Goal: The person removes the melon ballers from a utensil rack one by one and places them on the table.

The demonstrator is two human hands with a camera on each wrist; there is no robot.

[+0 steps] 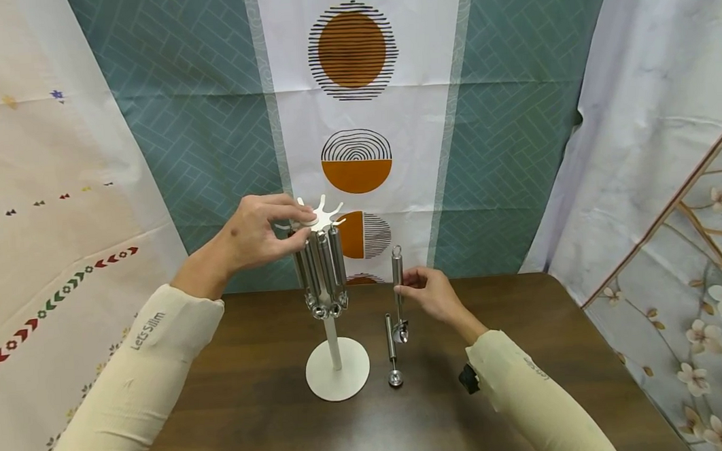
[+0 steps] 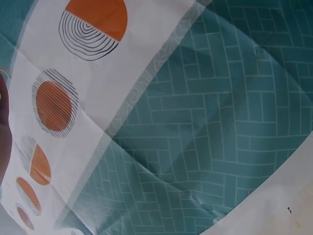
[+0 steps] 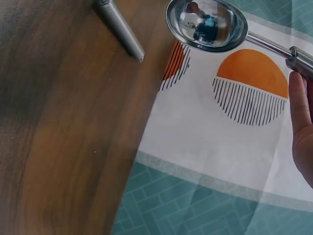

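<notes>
A white utensil rack (image 1: 337,363) stands on the table, with several metal utensils (image 1: 323,275) hanging from its hooks. My left hand (image 1: 269,227) holds the top of the rack between thumb and fingers. Only a sliver of that hand (image 2: 5,132) shows in the left wrist view. With thumb and fingers, my right hand (image 1: 432,293) pinches the handle of a metal scoop (image 1: 397,268), upright with its bowl down. The right wrist view shows the scoop's shiny bowl (image 3: 208,24) close up. Another metal utensil (image 1: 392,346) with a small round head lies on the table near it.
The brown wooden table (image 1: 253,394) ends at a patterned cloth backdrop (image 1: 210,145). More cloth hangs on the left (image 1: 35,202) and on the right (image 1: 652,169). A small black object (image 1: 468,378) shows beneath the right sleeve.
</notes>
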